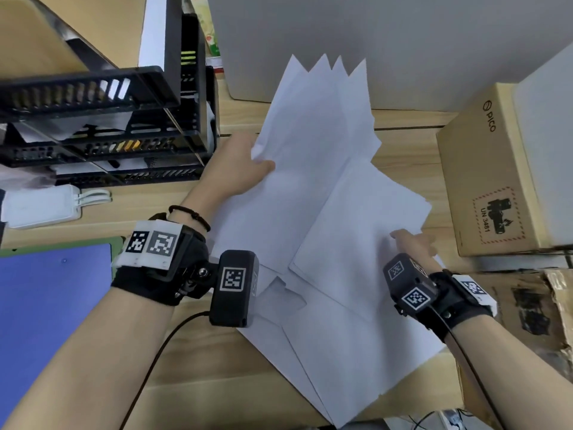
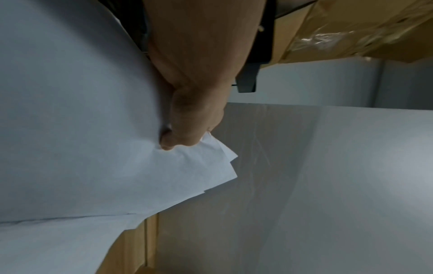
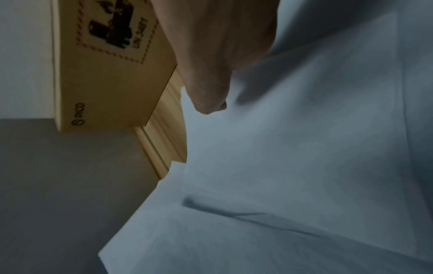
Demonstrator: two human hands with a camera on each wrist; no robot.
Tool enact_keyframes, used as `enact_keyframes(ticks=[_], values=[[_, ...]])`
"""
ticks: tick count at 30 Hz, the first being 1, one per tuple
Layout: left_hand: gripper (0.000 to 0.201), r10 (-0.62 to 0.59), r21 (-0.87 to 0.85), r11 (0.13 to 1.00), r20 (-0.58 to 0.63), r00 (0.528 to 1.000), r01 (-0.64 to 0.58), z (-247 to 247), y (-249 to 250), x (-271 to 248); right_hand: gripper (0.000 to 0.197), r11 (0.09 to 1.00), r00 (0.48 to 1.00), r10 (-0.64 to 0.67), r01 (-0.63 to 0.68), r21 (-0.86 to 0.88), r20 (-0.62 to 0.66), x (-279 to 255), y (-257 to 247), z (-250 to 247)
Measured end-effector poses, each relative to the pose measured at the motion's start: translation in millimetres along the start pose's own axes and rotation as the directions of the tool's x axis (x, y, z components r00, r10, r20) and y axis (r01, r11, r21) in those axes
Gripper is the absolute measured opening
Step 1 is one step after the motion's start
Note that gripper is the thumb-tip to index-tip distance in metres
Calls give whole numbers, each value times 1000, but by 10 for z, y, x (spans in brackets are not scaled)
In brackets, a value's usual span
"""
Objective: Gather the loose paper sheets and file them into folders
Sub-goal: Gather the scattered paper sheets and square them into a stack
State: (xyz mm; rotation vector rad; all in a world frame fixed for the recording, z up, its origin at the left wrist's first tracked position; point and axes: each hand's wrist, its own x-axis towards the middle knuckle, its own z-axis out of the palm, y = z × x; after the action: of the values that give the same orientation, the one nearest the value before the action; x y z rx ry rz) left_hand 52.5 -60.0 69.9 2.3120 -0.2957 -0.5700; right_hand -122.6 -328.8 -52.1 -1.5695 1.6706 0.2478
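The left hand (image 1: 238, 169) pinches the fanned paper sheets (image 1: 313, 135); its wrist view shows creasing. The right hand (image 1: 414, 243) holds another stack (image 1: 366, 218); fingers hidden, grip uncertain.

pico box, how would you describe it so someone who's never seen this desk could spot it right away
Start at the wooden desk and go to its far right side, past the spread of white paper sheets. The PICO box is the plain brown carton there, just beyond the right hand. It alone carries the printed PICO logo and a dashed red UN 3481 battery label.
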Motion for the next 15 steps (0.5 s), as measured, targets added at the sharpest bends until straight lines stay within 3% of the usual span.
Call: enact_keyframes(ticks=[2,5,7,9,11,15], values=[[11,32,1,999,-11,999,-32,-73,64,-29,68,986,990,-143,140,93,20,-94,-123,14],[14,56,-41,998,-26,998,-58,-171,106,-63,35,882,902,-394,318,348,173,-284,-295,109],[10,45,-138,989,-40,998,-50,-247,90,-91,17,865,814,-446,285,413,372,-391,-383,254],[16,28,-253,966,-52,998,-41,-325,43,-127,11,884,756,-415,201,423,507,-521,-478,381],[15,25,-335,941,-73,997,-49,-398,-28,-160,25,907,730,-372,153,393,573,-572,-497,511],[19,-11,-484,873,-136,991,-57,-532,-175,-210,92,942,715,-309,141,305,627,-633,-468,627]])
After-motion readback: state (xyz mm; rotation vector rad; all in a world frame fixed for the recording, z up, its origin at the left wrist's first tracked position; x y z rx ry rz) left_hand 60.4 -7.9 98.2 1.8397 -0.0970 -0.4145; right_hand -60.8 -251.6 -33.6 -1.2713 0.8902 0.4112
